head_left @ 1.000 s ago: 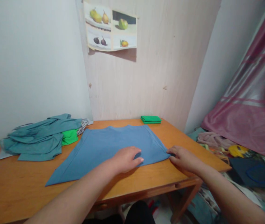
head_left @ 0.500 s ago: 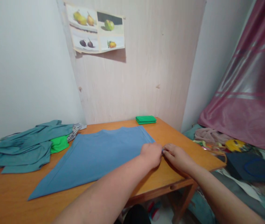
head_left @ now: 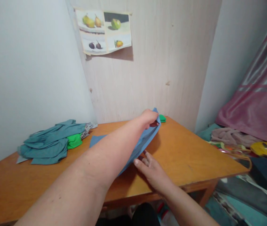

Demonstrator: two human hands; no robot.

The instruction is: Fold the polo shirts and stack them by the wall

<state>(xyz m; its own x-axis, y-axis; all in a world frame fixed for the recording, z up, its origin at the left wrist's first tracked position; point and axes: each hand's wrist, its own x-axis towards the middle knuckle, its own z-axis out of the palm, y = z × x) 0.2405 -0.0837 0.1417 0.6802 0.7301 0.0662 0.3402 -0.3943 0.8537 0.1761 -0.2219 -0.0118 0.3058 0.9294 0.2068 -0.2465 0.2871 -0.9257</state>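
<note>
Upon the wooden table (head_left: 182,144), the blue cloth (head_left: 145,141) was partly hidden, its visible edge slanting from the table's near side toward its far right. The left hand (head_left: 149,117), outstretched and nearer the table's far edge, pinched a raised end; the right hand (head_left: 151,171), nearer the table's front, lay half-curled against the lower edge, its grip indeterminable.

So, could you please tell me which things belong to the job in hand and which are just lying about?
In use: blue cloth; left hand gripping it; right hand at its edge; table beneath.
Lying about, apparently: teal clothes; bright green cloth; striped cloth; folded green cloth.
</note>
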